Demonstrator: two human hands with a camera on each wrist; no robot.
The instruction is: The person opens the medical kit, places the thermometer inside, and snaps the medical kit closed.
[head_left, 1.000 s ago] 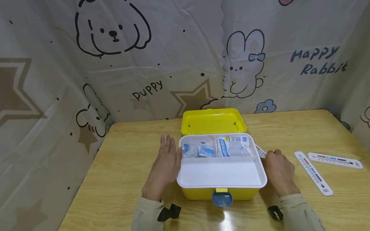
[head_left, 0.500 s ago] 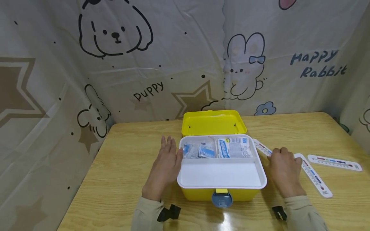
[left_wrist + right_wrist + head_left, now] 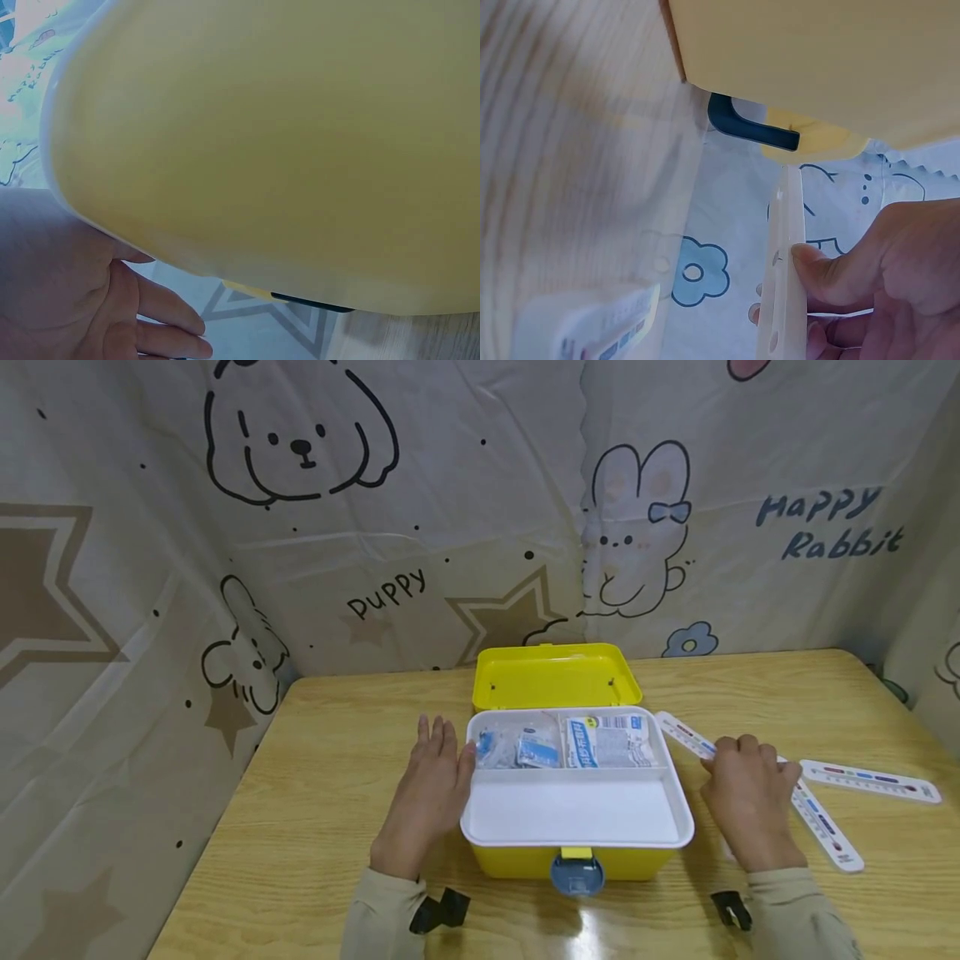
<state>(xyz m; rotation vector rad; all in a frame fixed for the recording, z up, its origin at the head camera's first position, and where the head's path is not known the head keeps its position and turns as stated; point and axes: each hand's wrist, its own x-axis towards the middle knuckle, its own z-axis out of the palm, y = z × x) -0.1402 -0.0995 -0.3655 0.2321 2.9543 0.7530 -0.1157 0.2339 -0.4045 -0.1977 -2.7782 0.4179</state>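
My right hand (image 3: 752, 802) pinches a white thermometer card (image 3: 684, 735) to the right of the box; its far end sticks out past the knuckles. In the right wrist view the thumb presses the plain back of that card (image 3: 784, 285), with fingertips behind it. A yellow first-aid box (image 3: 517, 863) stands with its lid (image 3: 555, 675) tipped back and a white tray (image 3: 570, 810) on top. Straight-fingered, my left hand (image 3: 425, 802) rests against the tray's left rim. The left wrist view shows the box's yellow side (image 3: 262, 150) above the left palm (image 3: 67, 277).
Two more thermometer cards lie on the table at right, a slanted one (image 3: 828, 827) beside the right hand and another (image 3: 870, 781) beyond it. The tray's back compartments hold clear-bagged blue items (image 3: 536, 749) and a gauze packet (image 3: 607, 742). A printed curtain (image 3: 360, 543) hangs behind.
My right hand has moved to the right, away from the box's side, with the thermometer card in it, and more of the card shows. The left hand has stayed at the box.
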